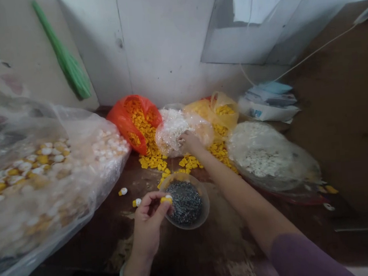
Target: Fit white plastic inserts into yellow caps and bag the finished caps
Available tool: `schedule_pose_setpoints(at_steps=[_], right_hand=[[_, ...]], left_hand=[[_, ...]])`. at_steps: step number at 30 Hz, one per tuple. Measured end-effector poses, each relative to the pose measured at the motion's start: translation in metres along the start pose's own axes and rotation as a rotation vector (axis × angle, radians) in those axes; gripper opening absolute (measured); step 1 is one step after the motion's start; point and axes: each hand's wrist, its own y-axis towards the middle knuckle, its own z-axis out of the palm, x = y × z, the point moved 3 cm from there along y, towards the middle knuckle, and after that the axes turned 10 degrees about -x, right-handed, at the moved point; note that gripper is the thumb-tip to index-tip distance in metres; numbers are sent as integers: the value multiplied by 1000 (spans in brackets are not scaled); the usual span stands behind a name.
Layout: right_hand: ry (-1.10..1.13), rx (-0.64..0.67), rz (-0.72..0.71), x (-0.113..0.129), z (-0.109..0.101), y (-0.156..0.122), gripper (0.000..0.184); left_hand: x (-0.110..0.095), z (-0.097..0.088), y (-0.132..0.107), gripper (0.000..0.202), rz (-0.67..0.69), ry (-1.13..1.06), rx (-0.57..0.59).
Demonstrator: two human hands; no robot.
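My left hand (148, 220) pinches a small yellow and white plastic piece (166, 198) at the rim of a clear bowl (201, 214) of small dark parts. My right hand (189, 142) reaches forward into a clear bag of small white pieces (170, 130), fingers curled at the bag's mouth; what they hold is hidden. Loose yellow plastic pieces (155, 160) lie scattered around that hand on the dark brown table (213, 247).
A large clear bag of assembled yellow and white pieces (45, 171) fills the left. An orange bag of yellow pieces (130, 117), a yellow bag (222, 109) and another clear bag of white pieces (269, 156) stand behind. Two finished pieces (123, 191) lie loose. A white wall (162, 41) is close behind.
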Motion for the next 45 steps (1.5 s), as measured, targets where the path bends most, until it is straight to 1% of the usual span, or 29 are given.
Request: schedule_pose_setpoints(at_steps=[2,4,7,9,10,12,15,18,20,22,24,25,26,29,31,34,36,38,40,43,45], right_hand=[[84,-63,32,9,-11,-14,10],[185,-71,33,28,-18,-37,11],[393,-6,-6,68,-27,-87,12],[656,11,43,93,-34,-120,13],[718,-10,59,104,-38,-134,13],[768,-74,76,118,-48,-156,10],[770,-149,78,127,-59,-174,6],[823,-116,90,127,-63,-182,11],[864,-97,82,127,-66,-183,12],[892,-79,10,127,-70,-181,14],[909,-23,-66,128,-72,-178,18],[915,15,-66,128,-73,-177,19],[928,53,-31,127,-73,-177,21],[1024,142,168,126,-71,-178,27],[1097,140,268,128,-69,-180,32],[1175,110,374,134,-66,-185,39],[1246,107,436,139,-63,-189,40],[1296,88,468,144,-59,-192,40],[1286,59,462,146,-57,-195,37],[1164,-5,424,145,-57,-197,29],[1046,-71,370,144,-59,-196,26]], left_hand=[[0,3,1,33,-52,-45,-16],[0,7,2,36,-95,-80,-23],[-1,11,1,37,-108,-122,-42],[-1,13,-1,37,-101,-131,-44],[-2,14,-2,37,-99,-132,-33],[-2,16,-5,35,-104,-141,5],[-3,17,-10,33,-116,-174,24],[-6,16,-12,33,-124,-207,6],[-8,16,-14,34,-141,-223,15],[-10,17,-15,33,-172,-237,49],[-11,18,-17,33,-202,-240,91],[-11,19,-18,33,-208,-235,109],[-11,19,-19,33,-207,-227,120],[-10,16,-21,33,-144,-190,113],[-9,13,-20,31,-44,-154,81],[-11,7,-19,25,135,-82,45],[-12,6,-17,23,184,-63,54],[-11,6,-17,24,154,-80,66],[-10,6,-17,27,85,-109,59],[-8,6,-18,33,-25,-137,40],[-8,7,-18,35,-85,-140,40]])
